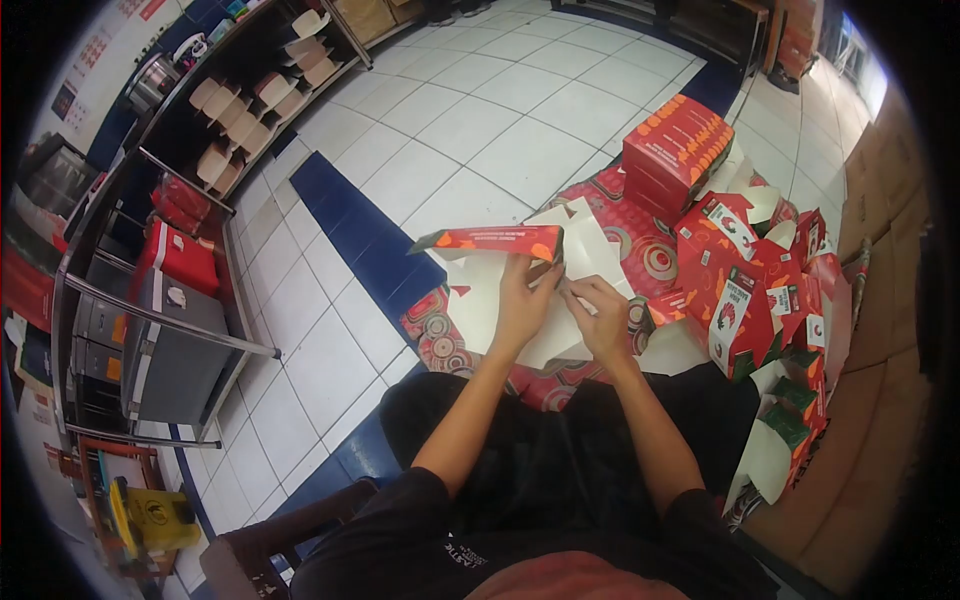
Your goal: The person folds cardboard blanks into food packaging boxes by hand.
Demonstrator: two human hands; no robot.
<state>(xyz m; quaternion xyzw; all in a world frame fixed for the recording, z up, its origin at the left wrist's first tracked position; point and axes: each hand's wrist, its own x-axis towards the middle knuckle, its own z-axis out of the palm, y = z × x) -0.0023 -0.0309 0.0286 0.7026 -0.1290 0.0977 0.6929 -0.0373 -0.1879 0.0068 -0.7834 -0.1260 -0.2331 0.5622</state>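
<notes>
A partly folded cardboard food box (490,240) is in front of me, its red printed side raised and its white inside facing up toward me. My left hand (525,305) has its fingers closed on the box's corner, where the red side meets a white flap. Close beside it, my right hand (600,315) pinches the box's edge, fingers pressed together. Under the box lie more white cardboard sheets (600,250); where one piece ends and another begins is hard to see. The fingertips partly hide the corner.
A red patterned mat (440,335) lies beneath. To the right are a stack of flat red boxes (675,155) and a loose pile of red boxes (735,300). Brown cartons (880,330) line the right edge. At left stand a metal rack (170,310) and a shelf with paper trays (240,125).
</notes>
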